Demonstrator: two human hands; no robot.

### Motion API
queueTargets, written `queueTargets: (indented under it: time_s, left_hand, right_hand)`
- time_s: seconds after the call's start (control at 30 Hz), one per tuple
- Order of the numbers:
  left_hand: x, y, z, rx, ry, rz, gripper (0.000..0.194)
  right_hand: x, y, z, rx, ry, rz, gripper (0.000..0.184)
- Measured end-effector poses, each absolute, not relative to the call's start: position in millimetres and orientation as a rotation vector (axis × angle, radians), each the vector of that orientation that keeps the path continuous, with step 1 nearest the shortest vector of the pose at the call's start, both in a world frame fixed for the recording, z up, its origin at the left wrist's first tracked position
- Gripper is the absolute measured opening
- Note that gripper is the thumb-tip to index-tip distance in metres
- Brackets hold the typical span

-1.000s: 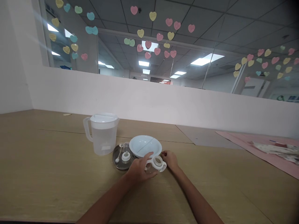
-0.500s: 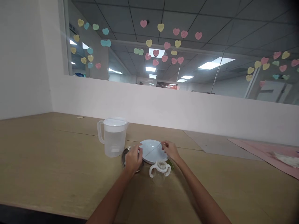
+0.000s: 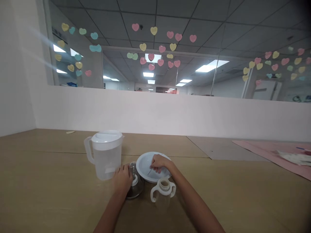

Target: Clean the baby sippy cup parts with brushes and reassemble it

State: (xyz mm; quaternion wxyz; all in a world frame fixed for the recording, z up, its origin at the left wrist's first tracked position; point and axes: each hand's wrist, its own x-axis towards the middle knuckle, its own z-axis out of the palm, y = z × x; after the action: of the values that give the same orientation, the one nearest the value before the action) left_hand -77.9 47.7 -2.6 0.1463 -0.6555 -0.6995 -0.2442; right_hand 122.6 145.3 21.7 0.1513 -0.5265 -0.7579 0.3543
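My right hand (image 3: 158, 162) is closed on a thin stick (image 3: 150, 171), whose lower end slants down into the shallow white bowl (image 3: 141, 161). My left hand (image 3: 123, 178) is curled at the left side of a round dark metal dish (image 3: 133, 194). Its fingertips are hidden, beside a white ring-shaped cap (image 3: 134, 180) and a clear plastic piece (image 3: 132, 167) on the dish. In front of the bowl stands a clear bottle (image 3: 162, 198), uncapped, with a white two-handled collar (image 3: 173, 189) around its neck.
A lidded translucent pitcher (image 3: 108, 158) with liquid in it stands left of the dish, close to my left hand. At the far right, a pink sheet (image 3: 262, 148) lies with a plastic packet (image 3: 295, 158) on it. A white wall (image 3: 155, 113) bounds the table's back.
My right hand has lowered the thin stick into the bowl and turned over. My left hand has moved from the bowl's edge to the dish's left side. The view has shifted.
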Motion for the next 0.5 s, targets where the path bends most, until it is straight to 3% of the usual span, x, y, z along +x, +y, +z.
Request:
queueTargets:
  time_s: [0.27, 0.5]
  left_hand:
    - [-78, 46, 7, -1.929, -2.204, -0.513, 0.028]
    - [-79, 41, 15, -1.775, -2.068, -1.079, 0.031]
  right_hand:
    - [125, 136, 45, -1.429, -2.037, 0.795, 0.015]
    - [132, 115, 81, -1.236, -1.898, 0.725, 0.02]
